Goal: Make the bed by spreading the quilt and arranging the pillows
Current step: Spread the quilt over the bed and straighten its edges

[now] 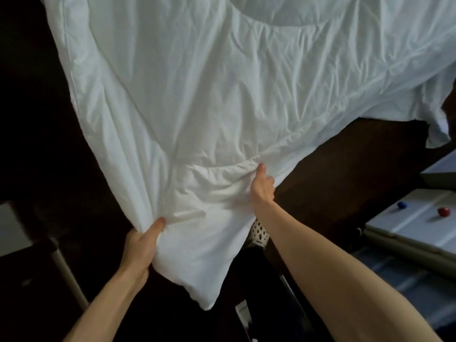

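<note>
A wrinkled white quilt fills most of the head view, stretching away over the bed. Its near corner hangs down toward me in a point. My left hand grips the quilt's left edge close to that corner, thumb on top of the bunched fabric. My right hand pinches a fold along the quilt's near edge, further up and to the right. A rounded white shape, possibly a pillow, shows at the top of the frame, partly cut off.
The dark bed frame runs diagonally at the right below the quilt. A white cabinet with a blue and a red knob stands at the right. A pale post rises at the lower left. A white perforated item peeks out under my right forearm.
</note>
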Motion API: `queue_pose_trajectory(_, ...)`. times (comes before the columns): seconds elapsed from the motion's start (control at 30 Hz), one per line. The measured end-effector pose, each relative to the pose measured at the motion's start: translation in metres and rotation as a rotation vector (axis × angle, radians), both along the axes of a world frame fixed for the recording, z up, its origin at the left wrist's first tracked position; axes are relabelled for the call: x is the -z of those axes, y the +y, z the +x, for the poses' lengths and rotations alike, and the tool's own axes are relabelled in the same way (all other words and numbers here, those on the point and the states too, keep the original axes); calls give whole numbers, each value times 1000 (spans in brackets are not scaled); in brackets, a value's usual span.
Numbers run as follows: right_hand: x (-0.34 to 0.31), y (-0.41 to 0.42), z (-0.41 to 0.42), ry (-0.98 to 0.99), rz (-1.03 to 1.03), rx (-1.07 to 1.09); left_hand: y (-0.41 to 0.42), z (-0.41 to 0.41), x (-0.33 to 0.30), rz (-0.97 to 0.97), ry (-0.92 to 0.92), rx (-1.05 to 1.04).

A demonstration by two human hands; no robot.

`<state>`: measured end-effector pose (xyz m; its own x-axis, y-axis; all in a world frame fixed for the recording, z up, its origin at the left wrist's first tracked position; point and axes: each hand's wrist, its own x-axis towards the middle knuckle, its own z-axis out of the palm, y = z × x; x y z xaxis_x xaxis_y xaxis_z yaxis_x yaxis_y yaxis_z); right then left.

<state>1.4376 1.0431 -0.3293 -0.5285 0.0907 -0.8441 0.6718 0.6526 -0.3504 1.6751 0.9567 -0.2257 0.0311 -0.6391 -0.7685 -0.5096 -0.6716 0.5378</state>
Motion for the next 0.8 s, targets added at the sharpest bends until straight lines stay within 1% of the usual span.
queue_pose_trajectory(0.2, -5, 7, 22, -90, 142, 372, -24, 41, -25, 69, 41, 73)
queue_pose_trajectory(0.27, -7, 9, 28, -132, 87, 505, -27, 46, -29, 98, 86, 76)
queue_pose_trajectory(0.33, -10, 12, 35, -114, -16, 551, -33, 49, -32, 121, 129, 87)
queue_pose_trajectory(0.37, -11, 18, 40, -61, -19, 529, -36, 52, -31, 132, 137, 98)
queue_pose_trajectory(0.4, -11, 28, 47, 6, 30, 500, -37, 57, -26, 129, 143, 124)
queue_pose_trajectory(0.47, -12, 65, 63, 85, 239, 454, -31, 64, -14, 104, 114, 224)
queue_pose_trajectory(0.53, -23, 96, 78, 75, 389, 406, -34, 78, -6, 65, 40, 414)
queue_pose_trajectory(0.57, -30, 102, 76, 64, 414, 342, -36, 84, -1, 59, 1, 489)
queue_pose_trajectory(0.63, -42, 96, 66, 41, 440, 255, -43, 92, 5, 96, -28, 575)
queue_pose_trajectory(0.7, -59, 72, 64, 51, 479, 160, -59, 93, 2, 83, -63, 683)
queue_pose_trajectory(0.73, -63, 58, 67, 112, 488, 77, -69, 92, -3, 42, -101, 760)
queue_pose_trajectory(0.8, -73, 23, 76, 282, 435, -87, -94, 84, -14, -70, -214, 900)
